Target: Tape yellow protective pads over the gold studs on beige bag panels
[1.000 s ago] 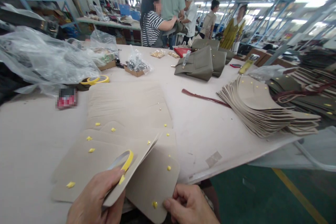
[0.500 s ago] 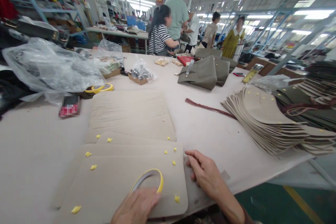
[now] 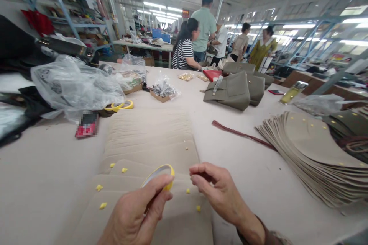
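My left hand [image 3: 135, 214] is closed on a thin yellow tape roll [image 3: 161, 173], lifted a little above the beige leather panels [image 3: 149, 149]. My right hand [image 3: 215, 189] hovers just right of the roll with thumb and fingertips pinched together; what it pinches is too small to make out. The panels lie overlapped in a stack before me, with small yellow tape bits [image 3: 100, 204] stuck on the nearest ones.
A fanned pile of beige panels [image 3: 313, 153] lies at right, a dark red strap [image 3: 241, 134] beside it. Olive bags [image 3: 232, 90], clear plastic bags [image 3: 74, 84], more yellow tape rolls [image 3: 120, 106] and a box of hardware [image 3: 162, 92] sit farther back. Several people stand beyond the table.
My left hand has lifted the yellow roll off the panel. My right hand left the panel's edge and rose to pinch beside the roll. The view tilted upward.
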`<state>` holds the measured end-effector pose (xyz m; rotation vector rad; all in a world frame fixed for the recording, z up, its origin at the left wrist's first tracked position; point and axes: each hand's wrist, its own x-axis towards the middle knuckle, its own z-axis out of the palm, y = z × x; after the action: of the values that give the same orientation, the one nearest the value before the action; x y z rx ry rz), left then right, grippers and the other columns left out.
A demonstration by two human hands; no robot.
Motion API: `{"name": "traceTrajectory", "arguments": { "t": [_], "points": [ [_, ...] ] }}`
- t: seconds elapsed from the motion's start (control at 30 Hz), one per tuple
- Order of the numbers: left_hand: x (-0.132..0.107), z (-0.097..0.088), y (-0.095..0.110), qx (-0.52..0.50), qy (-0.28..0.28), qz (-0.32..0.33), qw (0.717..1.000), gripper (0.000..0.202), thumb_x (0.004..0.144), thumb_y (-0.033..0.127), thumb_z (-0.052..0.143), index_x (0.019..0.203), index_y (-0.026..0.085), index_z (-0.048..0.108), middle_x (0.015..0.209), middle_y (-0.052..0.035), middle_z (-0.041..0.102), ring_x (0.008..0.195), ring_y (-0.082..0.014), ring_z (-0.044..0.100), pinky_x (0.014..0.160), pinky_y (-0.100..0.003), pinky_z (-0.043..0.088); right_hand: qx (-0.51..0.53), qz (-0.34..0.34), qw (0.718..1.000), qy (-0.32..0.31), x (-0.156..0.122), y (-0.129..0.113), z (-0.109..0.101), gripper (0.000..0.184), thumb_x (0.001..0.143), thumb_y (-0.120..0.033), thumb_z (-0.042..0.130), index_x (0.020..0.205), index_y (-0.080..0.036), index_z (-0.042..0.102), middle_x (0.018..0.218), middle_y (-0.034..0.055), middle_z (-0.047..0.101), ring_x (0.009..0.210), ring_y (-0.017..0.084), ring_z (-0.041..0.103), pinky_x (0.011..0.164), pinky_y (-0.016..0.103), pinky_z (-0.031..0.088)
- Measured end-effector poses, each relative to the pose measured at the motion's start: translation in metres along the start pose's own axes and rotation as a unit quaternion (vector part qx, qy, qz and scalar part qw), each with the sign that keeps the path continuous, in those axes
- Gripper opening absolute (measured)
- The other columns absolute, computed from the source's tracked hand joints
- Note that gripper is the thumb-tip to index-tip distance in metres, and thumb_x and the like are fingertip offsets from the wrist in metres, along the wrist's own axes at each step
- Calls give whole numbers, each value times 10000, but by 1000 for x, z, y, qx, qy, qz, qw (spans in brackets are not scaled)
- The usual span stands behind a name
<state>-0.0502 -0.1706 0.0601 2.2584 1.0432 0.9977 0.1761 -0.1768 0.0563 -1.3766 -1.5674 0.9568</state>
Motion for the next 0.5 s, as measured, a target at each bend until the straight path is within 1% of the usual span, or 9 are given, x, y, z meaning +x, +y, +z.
{"name": "traceTrajectory", "arguments": {
  "t": [0.07, 0.13, 0.17, 0.27, 0.33, 0.37, 0.43, 0.5],
  "points": [
    [11, 6, -2, 11, -8, 9, 1000, 451, 955, 240, 431, 1398, 254, 350, 642, 64, 648, 468, -83, 590, 476, -146, 488, -4, -66, 998, -22, 10, -10, 5, 137, 875, -211, 597, 949, -172, 706, 807, 26, 695, 702, 139, 617, 683, 249, 495],
    [17, 11, -5, 35, 0, 28, 999, 483, 948, 225, 441, 1416, 212, 321, 637, 53, 642, 510, -95, 612, 499, -159, 492, -11, -115, 992, -42, 17, -16, 8, 148, 879, -169, 573, 972, -171, 689, 825, 32, 691, 720, 140, 616, 712, 257, 499],
    [19, 13, -7, 47, 8, 40, 998, 479, 945, 214, 445, 1409, 203, 328, 667, 39, 660, 541, -102, 628, 520, -167, 501, -14, -132, 990, -49, 20, -18, 8, 159, 879, -151, 561, 983, -170, 679, 827, 34, 686, 726, 142, 614, 721, 261, 501],
    [23, 17, -13, 95, 34, 82, 992, 483, 937, 199, 457, 1405, 192, 335, 845, -26, 726, 627, -128, 669, 596, -206, 540, -20, -157, 986, -61, 26, -19, 6, 166, 873, -133, 555, 999, -169, 656, 828, 37, 667, 742, 143, 609, 739, 263, 500],
    [23, 18, -17, 119, 45, 99, 987, 485, 934, 195, 460, 1403, 187, 337, 925, -52, 737, 662, -143, 685, 633, -224, 557, -28, -166, 984, -64, 29, -17, 5, 136, 872, -139, 565, 968, -168, 657, 814, 37, 659, 744, 142, 606, 737, 256, 495],
    [23, 19, -18, 127, 47, 106, 985, 478, 934, 194, 457, 1399, 180, 344, 932, -56, 739, 667, -147, 688, 643, -228, 562, -37, -173, 982, -64, 30, -15, 5, 120, 871, -138, 565, 937, -166, 661, 801, 39, 657, 740, 141, 605, 730, 251, 490],
    [23, 21, -21, 143, 51, 121, 981, 446, 938, 198, 450, 1377, 163, 380, 879, -47, 740, 640, -145, 683, 639, -221, 564, -65, -190, 978, -56, 31, -10, 8, 120, 861, -126, 556, 877, -164, 669, 773, 45, 660, 725, 141, 606, 704, 242, 482],
    [25, 24, -24, 163, 84, 142, 973, 384, 940, 218, 466, 1321, 172, 467, 826, -31, 732, 607, -129, 670, 622, -198, 557, -97, -210, 972, -32, 32, -2, 16, 132, 832, -120, 554, 832, -168, 677, 726, 41, 664, 680, 138, 610, 662, 229, 479]
  ]
}}
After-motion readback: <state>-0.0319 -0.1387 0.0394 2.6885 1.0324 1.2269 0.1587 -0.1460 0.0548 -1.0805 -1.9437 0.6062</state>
